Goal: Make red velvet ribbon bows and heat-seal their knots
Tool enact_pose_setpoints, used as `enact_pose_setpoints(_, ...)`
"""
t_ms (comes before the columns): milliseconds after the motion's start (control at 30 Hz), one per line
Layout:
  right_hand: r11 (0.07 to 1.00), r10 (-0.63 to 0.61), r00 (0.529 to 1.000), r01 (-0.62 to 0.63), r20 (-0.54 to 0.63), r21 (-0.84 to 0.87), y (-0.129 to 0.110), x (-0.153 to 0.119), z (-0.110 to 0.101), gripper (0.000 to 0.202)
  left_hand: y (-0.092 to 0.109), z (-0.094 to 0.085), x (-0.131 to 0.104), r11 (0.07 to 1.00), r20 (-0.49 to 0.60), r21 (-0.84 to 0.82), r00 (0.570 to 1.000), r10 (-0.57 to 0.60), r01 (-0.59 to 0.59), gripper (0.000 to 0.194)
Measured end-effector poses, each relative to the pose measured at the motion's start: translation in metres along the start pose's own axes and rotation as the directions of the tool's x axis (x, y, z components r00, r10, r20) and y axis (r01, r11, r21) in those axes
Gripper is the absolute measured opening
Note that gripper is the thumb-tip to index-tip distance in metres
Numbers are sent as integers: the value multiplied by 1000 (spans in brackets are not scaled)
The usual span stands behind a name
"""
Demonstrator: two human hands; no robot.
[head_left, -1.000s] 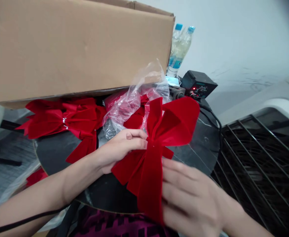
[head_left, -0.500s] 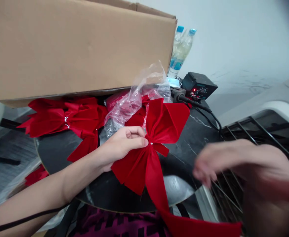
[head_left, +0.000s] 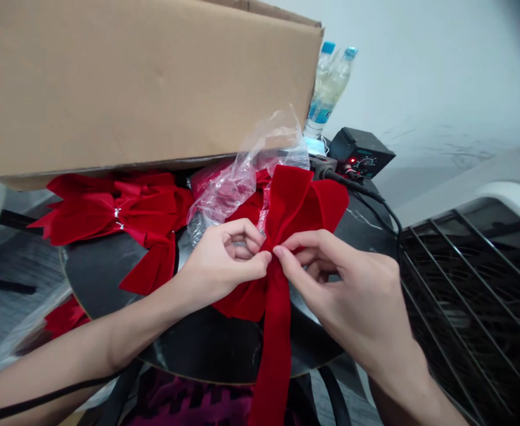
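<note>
Both hands (head_left: 286,266) palm-inward, fingertips pinched together at red bow (head_left: 281,213).

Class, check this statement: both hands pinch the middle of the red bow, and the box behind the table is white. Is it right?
Not quite: the head view shows the box is brown. Both hands do pinch the bow's middle.

The desk (head_left: 210,346) is in the lower middle of the frame. On its left side lie the bows (head_left: 113,210). Right of them, near the centre, lies the plastic bag (head_left: 228,189). Behind both is the carton (head_left: 148,83), and the bottles (head_left: 330,83) stand just beside its right end.
</note>
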State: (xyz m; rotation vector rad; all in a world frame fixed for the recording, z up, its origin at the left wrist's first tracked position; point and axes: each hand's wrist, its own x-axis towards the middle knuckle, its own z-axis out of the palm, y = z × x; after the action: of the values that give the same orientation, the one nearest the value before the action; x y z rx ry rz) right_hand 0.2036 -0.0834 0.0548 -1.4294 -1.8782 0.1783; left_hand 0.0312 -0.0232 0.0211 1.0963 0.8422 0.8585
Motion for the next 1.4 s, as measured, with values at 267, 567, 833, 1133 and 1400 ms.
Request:
enact_pose_setpoints(267, 996, -92, 996, 92, 16, 0, 1, -2, -17, 11, 1, -4, 1, 977, 90, -165, 989, -122, 135, 26)
enact_pose_setpoints(567, 875, -429, 868, 468, 252, -123, 38, -10, -30, 28, 4, -7, 2, 873, 237, -320, 923, -303, 369, 19)
enact_pose_setpoints(833, 594, -700, 625, 778, 346, -206, 34, 4, -32, 34, 2, -9, 5, 859, 250, -235, 883, -398, 454, 16)
enact_pose_setpoints(1133, 494, -704, 534, 842, 469, -217, 20, 25, -40, 34, 3, -12, 7, 905, 226, -31, 885, -407, 424, 22)
enact_pose_setpoints(1400, 647, -585, 541, 761, 605, -54, 29, 32, -26, 30, -1, -14, 7, 927, 223, 281, 922, -316, 250, 20)
